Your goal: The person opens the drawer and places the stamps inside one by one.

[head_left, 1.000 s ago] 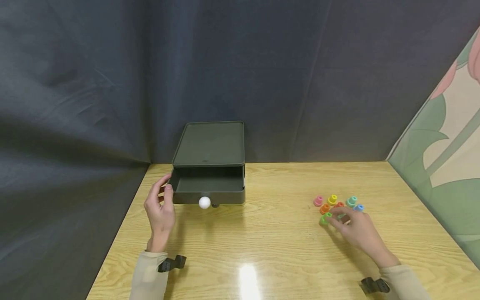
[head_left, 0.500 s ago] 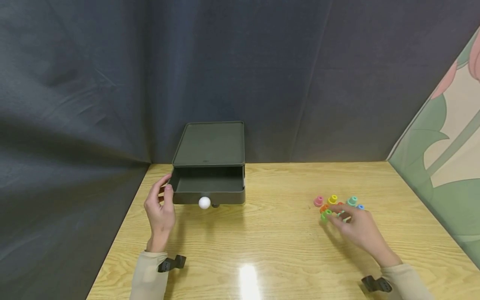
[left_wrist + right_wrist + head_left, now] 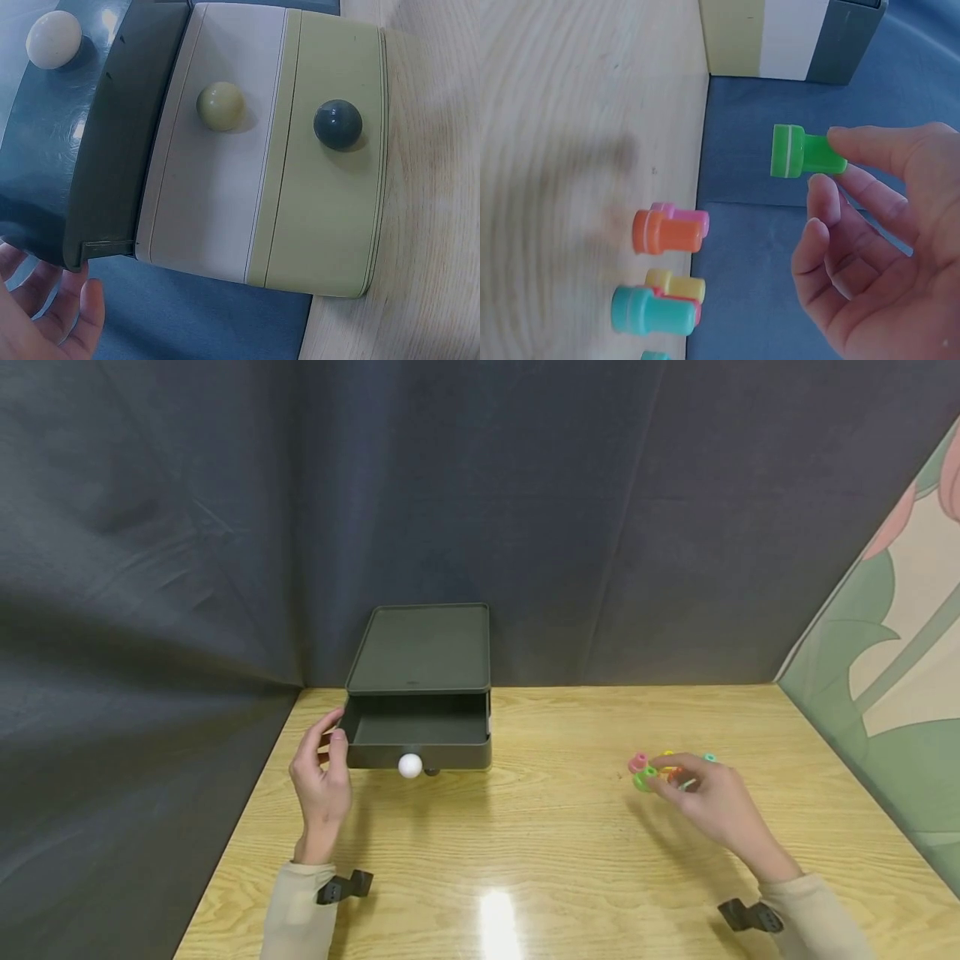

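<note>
A small drawer cabinet [image 3: 420,647] stands at the back left of the table, its dark green top drawer [image 3: 461,756] pulled out. That drawer has a white knob [image 3: 410,766], and its visible inside holds nothing. My left hand [image 3: 322,785] touches the drawer's left side near the front corner, fingers loosely bent. On the right, my right hand [image 3: 716,802] pinches a green toy stamp [image 3: 789,151] by its narrow end, raised above the table. Below it stand several other stamps, among them a pink stamp [image 3: 637,762], an orange stamp [image 3: 664,231] and a turquoise stamp [image 3: 652,311].
Below the top drawer, the white middle drawer [image 3: 202,187] and the pale green bottom drawer [image 3: 322,217] are closed. A dark curtain [image 3: 525,527] hangs behind the wooden table [image 3: 562,860]. To the right is a flower-patterned panel [image 3: 900,668].
My right hand has lifted the green stamp from among the others and shifted it slightly left, towards the pink one. The left hand and drawer stay put.
</note>
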The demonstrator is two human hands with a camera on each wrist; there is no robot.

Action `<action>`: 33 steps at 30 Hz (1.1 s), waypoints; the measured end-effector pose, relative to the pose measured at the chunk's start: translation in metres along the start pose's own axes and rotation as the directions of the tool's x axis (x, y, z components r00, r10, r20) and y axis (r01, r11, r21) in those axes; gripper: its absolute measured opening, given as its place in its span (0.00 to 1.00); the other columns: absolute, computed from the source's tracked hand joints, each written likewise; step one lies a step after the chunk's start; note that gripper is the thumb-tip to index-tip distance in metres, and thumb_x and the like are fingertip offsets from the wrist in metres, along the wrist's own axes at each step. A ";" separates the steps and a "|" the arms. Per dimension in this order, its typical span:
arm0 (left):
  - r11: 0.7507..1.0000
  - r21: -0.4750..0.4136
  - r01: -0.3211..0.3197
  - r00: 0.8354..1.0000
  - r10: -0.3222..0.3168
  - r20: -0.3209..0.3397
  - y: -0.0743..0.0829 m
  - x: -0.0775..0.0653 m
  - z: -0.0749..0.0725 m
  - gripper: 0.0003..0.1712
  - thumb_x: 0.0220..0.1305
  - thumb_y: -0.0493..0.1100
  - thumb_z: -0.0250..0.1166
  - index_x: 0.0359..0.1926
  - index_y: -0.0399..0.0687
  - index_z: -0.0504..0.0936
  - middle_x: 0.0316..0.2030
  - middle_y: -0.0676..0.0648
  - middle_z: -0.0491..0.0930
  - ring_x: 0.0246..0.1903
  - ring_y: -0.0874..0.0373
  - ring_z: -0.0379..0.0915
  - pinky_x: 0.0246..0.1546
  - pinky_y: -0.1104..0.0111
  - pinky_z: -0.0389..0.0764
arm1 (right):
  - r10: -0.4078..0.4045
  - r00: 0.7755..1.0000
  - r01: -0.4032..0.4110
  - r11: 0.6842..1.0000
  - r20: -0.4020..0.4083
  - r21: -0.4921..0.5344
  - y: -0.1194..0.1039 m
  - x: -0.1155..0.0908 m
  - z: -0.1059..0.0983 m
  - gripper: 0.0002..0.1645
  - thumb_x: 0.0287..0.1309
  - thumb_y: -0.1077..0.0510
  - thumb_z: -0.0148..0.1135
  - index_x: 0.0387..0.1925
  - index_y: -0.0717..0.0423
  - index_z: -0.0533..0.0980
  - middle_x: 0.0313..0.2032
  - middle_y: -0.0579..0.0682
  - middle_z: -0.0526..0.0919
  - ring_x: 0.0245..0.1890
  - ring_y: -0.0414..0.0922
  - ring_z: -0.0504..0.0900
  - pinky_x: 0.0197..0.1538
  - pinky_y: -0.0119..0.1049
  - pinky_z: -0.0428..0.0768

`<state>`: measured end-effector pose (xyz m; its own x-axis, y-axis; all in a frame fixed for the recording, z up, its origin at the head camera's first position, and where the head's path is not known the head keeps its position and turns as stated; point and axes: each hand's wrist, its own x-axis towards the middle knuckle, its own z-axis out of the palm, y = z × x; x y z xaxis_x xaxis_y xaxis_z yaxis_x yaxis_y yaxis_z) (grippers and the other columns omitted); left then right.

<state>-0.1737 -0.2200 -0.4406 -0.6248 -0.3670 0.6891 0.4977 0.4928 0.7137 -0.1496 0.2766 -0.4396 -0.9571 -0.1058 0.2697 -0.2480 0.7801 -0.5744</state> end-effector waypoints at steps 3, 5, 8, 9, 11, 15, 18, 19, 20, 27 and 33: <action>1.000 0.001 0.000 1.000 0.000 -0.002 0.000 0.000 0.000 0.19 0.75 0.35 0.59 0.60 0.40 0.87 0.54 0.34 0.88 0.44 0.76 0.76 0.39 0.82 0.73 | 0.017 1.000 -0.017 1.000 0.007 0.017 -0.004 0.002 0.000 0.17 0.66 0.51 0.75 0.52 0.53 0.88 0.30 0.46 0.88 0.30 0.36 0.82 0.26 0.32 0.77; 1.000 0.001 0.000 1.000 0.000 -0.002 0.000 0.000 0.000 0.18 0.75 0.35 0.59 0.60 0.40 0.87 0.54 0.34 0.88 0.44 0.76 0.76 0.39 0.82 0.73 | 0.025 1.000 -0.025 0.999 0.013 0.030 -0.006 0.003 -0.001 0.17 0.66 0.50 0.74 0.53 0.52 0.88 0.30 0.46 0.89 0.30 0.36 0.82 0.26 0.32 0.77; 1.000 0.002 0.000 1.000 0.000 0.000 0.000 -0.001 0.000 0.19 0.75 0.35 0.59 0.60 0.40 0.87 0.54 0.34 0.88 0.45 0.76 0.76 0.38 0.83 0.73 | 0.033 0.999 -0.036 0.997 0.040 0.066 -0.009 0.005 -0.002 0.18 0.68 0.50 0.73 0.55 0.51 0.87 0.32 0.49 0.91 0.30 0.38 0.84 0.25 0.33 0.77; 1.000 0.002 -0.001 1.000 0.001 0.000 0.000 -0.001 0.000 0.18 0.75 0.35 0.59 0.60 0.40 0.87 0.54 0.34 0.88 0.45 0.77 0.76 0.38 0.83 0.73 | 0.032 0.998 -0.036 0.996 0.046 0.077 -0.010 0.006 -0.002 0.19 0.68 0.50 0.73 0.56 0.52 0.87 0.32 0.50 0.92 0.30 0.40 0.85 0.25 0.34 0.78; 1.000 0.002 -0.003 1.000 0.003 0.000 0.000 -0.001 0.000 0.18 0.75 0.35 0.59 0.60 0.40 0.87 0.54 0.34 0.88 0.44 0.77 0.76 0.38 0.83 0.72 | 0.030 0.998 -0.034 0.996 0.050 0.087 -0.012 0.007 -0.003 0.19 0.68 0.51 0.73 0.56 0.53 0.86 0.33 0.50 0.92 0.30 0.41 0.86 0.26 0.33 0.79; 1.000 0.003 0.000 1.000 0.000 0.001 0.000 -0.001 0.000 0.18 0.75 0.35 0.59 0.60 0.40 0.87 0.54 0.35 0.88 0.44 0.76 0.77 0.38 0.81 0.73 | 0.007 0.999 -0.011 0.997 0.045 0.081 -0.015 0.010 -0.005 0.20 0.68 0.52 0.73 0.56 0.56 0.86 0.35 0.51 0.92 0.31 0.41 0.86 0.29 0.33 0.81; 1.000 0.003 0.007 1.000 -0.007 0.000 0.001 0.000 0.000 0.18 0.75 0.35 0.59 0.60 0.40 0.87 0.54 0.35 0.88 0.44 0.76 0.77 0.38 0.80 0.74 | -0.005 0.999 0.001 0.997 0.044 0.079 -0.019 0.012 -0.006 0.19 0.68 0.52 0.72 0.56 0.55 0.86 0.35 0.51 0.92 0.31 0.40 0.86 0.30 0.33 0.81; 1.000 0.003 0.009 1.000 -0.009 0.000 0.001 0.000 0.000 0.18 0.75 0.35 0.59 0.60 0.40 0.87 0.54 0.35 0.88 0.44 0.75 0.77 0.38 0.80 0.74 | -0.004 0.999 0.001 0.997 0.044 0.080 -0.021 0.012 -0.007 0.19 0.68 0.51 0.72 0.56 0.55 0.86 0.35 0.51 0.92 0.31 0.41 0.86 0.30 0.34 0.81; 1.000 0.003 0.011 1.000 -0.011 0.000 0.001 0.000 0.000 0.18 0.75 0.35 0.59 0.60 0.40 0.87 0.54 0.35 0.88 0.44 0.75 0.77 0.38 0.80 0.74 | -0.004 0.999 0.000 0.997 0.046 0.081 -0.022 0.013 -0.008 0.19 0.68 0.51 0.72 0.56 0.54 0.86 0.34 0.51 0.92 0.31 0.42 0.86 0.29 0.34 0.81; 1.000 -0.006 0.022 1.000 -0.022 -0.003 0.001 0.000 0.001 0.19 0.74 0.34 0.59 0.60 0.39 0.87 0.55 0.34 0.87 0.44 0.76 0.75 0.39 0.82 0.72 | -0.009 0.998 0.003 0.995 0.059 0.096 -0.032 0.016 -0.011 0.19 0.69 0.50 0.71 0.56 0.53 0.87 0.34 0.51 0.91 0.26 0.38 0.85 0.26 0.34 0.78; 1.000 -0.011 0.021 1.000 -0.021 -0.002 0.000 0.000 0.001 0.19 0.75 0.34 0.59 0.60 0.40 0.87 0.55 0.35 0.87 0.44 0.73 0.77 0.37 0.81 0.73 | -0.029 0.998 0.023 0.994 0.060 0.104 -0.045 0.022 -0.015 0.19 0.69 0.49 0.72 0.57 0.51 0.86 0.35 0.48 0.91 0.30 0.42 0.87 0.29 0.34 0.80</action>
<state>-0.1744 -0.2187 -0.4404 -0.6335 -0.3791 0.6745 0.4912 0.4765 0.7292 -0.1575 0.2483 -0.3966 -0.9567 -0.1651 0.2395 -0.2839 0.7093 -0.6452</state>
